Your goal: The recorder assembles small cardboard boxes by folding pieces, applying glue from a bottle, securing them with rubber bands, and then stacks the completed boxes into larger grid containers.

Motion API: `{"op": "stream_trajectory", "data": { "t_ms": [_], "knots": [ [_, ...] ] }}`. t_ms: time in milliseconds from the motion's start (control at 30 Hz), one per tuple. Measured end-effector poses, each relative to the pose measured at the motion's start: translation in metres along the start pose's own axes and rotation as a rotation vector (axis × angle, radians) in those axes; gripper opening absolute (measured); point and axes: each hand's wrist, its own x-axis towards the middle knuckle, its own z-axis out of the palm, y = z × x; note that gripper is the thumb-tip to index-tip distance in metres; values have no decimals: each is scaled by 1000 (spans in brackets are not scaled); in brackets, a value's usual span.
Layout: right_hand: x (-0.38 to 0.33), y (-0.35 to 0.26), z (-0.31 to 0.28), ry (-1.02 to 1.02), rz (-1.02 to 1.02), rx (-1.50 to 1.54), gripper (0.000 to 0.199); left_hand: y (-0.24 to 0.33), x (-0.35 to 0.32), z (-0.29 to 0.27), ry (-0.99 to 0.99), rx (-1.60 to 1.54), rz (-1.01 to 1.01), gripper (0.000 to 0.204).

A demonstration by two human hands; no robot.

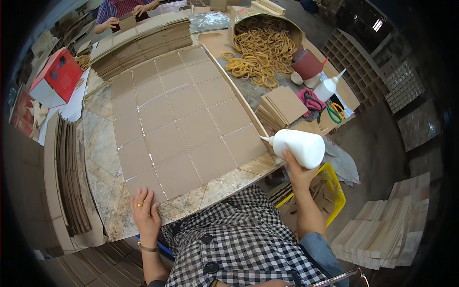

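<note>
My right hand [297, 173] is wrapped round a white squeeze bottle [302, 147], tipped on its side. Its thin nozzle points left over the right edge of a large brown cardboard sheet [201, 136]. Lines divide this sheet into a grid of squares, and white glue-like streaks run along several of them. A thin raised strip [234, 88] borders the sheet's right side. At the near left corner, my left hand [146, 210] rests with its fingers stretched out on the sheet's edge, holding nothing.
Right of the sheet lie small cardboard pieces [282, 107], scissors [335, 112], another white bottle [327, 87] and a sack of rubber bands [265, 38]. Cardboard stacks stand left [67, 177] and far [143, 40]. A yellow crate [340, 191] sits below. Another person's hands [138, 10] work at the far side.
</note>
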Motion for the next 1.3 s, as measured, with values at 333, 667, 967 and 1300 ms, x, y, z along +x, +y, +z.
{"op": "stream_trajectory", "data": {
  "t_ms": [333, 667, 967, 1300],
  "knots": [
    [-18, -1, -40, -16, 40, 30, 55, 2, 1, 0, -19, 40, 19, 33],
    [-4, 16, -99, 387, 73, 486, 47, 6, 3, 0, -48, 20, 23, 32],
    [135, 89, -123, 490, 314, 1340, 66, 7, 2, 0, -94, 47, -17, 32],
    [227, 240, -117, 402, 578, 2012, 65, 8, 2, -1, -85, 92, -25, 33]
  ]
}}
